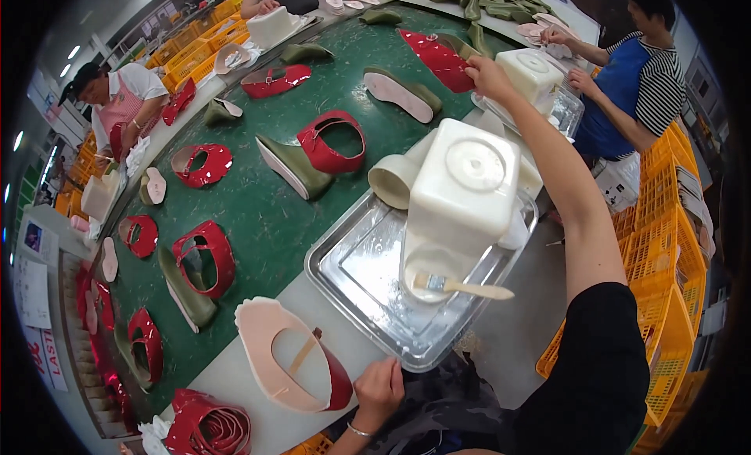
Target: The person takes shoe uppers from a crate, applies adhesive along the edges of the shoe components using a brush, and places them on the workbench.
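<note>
My right arm stretches far across the green conveyor belt (pixel 258 212). My right hand (pixel 491 78) is closed at the edge of a glossy red shoe upper (pixel 438 60), with a green shoe last (pixel 460 45) right beside it. Close to my body, my left hand (pixel 381 388) is curled; whatever its fingers may hold is hidden. Next to it a shoe upper with pale pink lining (pixel 270 349) and a red outer side lies on the ledge. In the metal tray (pixel 344 255), a white plastic container (pixel 469 173) has a flat brush (pixel 461 286) resting at its low opening.
Green lasts with pale insoles, some with red uppers (pixel 332 142) around them, lie spread over the belt. A coiled red strip (pixel 211 424) lies at the near left. Co-workers sit across and at right, one in a blue apron (pixel 622 75). Yellow crates (pixel 649 298) line the right.
</note>
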A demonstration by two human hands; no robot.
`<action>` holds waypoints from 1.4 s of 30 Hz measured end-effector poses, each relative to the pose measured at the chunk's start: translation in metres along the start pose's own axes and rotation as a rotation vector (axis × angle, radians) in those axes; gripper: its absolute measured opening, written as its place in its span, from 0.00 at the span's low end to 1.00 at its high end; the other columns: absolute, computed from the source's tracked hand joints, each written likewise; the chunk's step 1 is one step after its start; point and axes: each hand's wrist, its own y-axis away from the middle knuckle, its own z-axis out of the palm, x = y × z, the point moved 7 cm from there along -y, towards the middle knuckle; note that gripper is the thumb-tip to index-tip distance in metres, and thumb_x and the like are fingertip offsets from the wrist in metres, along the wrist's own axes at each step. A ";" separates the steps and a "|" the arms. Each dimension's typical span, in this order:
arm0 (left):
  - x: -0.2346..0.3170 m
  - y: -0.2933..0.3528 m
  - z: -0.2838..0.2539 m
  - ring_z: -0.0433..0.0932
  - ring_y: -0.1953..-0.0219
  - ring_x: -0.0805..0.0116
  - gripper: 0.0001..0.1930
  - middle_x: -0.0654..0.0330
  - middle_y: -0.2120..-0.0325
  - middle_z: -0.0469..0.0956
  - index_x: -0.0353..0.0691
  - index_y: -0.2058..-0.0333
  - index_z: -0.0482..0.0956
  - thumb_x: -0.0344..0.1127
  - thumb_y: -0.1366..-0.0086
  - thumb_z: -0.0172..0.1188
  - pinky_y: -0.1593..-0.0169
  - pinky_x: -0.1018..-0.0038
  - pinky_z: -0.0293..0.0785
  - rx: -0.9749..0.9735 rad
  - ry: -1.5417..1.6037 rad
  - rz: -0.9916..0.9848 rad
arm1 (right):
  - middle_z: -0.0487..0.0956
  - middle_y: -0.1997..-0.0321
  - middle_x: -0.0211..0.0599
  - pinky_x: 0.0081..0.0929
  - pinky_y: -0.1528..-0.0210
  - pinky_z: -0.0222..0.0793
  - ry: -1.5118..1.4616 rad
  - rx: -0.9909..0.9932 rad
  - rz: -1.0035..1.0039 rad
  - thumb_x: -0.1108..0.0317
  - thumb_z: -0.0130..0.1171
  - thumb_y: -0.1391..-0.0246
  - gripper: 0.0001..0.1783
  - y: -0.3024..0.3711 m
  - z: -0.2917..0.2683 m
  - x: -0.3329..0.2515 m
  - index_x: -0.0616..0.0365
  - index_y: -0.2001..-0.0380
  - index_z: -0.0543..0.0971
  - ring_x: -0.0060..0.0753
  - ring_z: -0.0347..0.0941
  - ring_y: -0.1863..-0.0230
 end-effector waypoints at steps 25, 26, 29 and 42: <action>0.001 -0.004 0.010 0.71 0.85 0.60 0.08 0.55 0.85 0.70 0.33 0.69 0.74 0.23 0.51 0.59 0.82 0.70 0.66 0.134 0.004 0.086 | 0.78 0.63 0.44 0.29 0.61 0.70 -0.117 0.081 -0.243 0.70 0.52 0.47 0.12 0.018 -0.001 0.035 0.63 0.60 0.73 0.36 0.75 0.61; 0.001 -0.004 0.010 0.71 0.85 0.60 0.08 0.55 0.85 0.70 0.32 0.69 0.73 0.22 0.50 0.58 0.82 0.70 0.67 0.145 0.016 0.090 | 0.78 0.64 0.41 0.26 0.63 0.70 -0.200 0.085 -0.164 0.70 0.50 0.46 0.11 0.035 -0.014 0.041 0.63 0.61 0.73 0.31 0.75 0.63; 0.007 -0.004 0.013 0.71 0.83 0.59 0.08 0.56 0.84 0.70 0.33 0.69 0.74 0.23 0.50 0.60 0.81 0.70 0.67 0.121 0.015 0.130 | 0.76 0.63 0.33 0.16 0.68 0.68 -0.474 0.157 0.013 0.66 0.46 0.41 0.11 0.113 -0.062 0.040 0.59 0.60 0.73 0.21 0.72 0.66; 0.021 0.013 0.000 0.72 0.81 0.57 0.06 0.54 0.83 0.72 0.33 0.71 0.73 0.22 0.49 0.59 0.79 0.68 0.68 0.207 0.127 0.283 | 0.70 0.64 0.34 0.20 0.71 0.71 -0.962 -0.348 0.320 0.77 0.51 0.54 0.30 0.407 -0.021 -0.042 0.57 0.44 0.60 0.24 0.71 0.69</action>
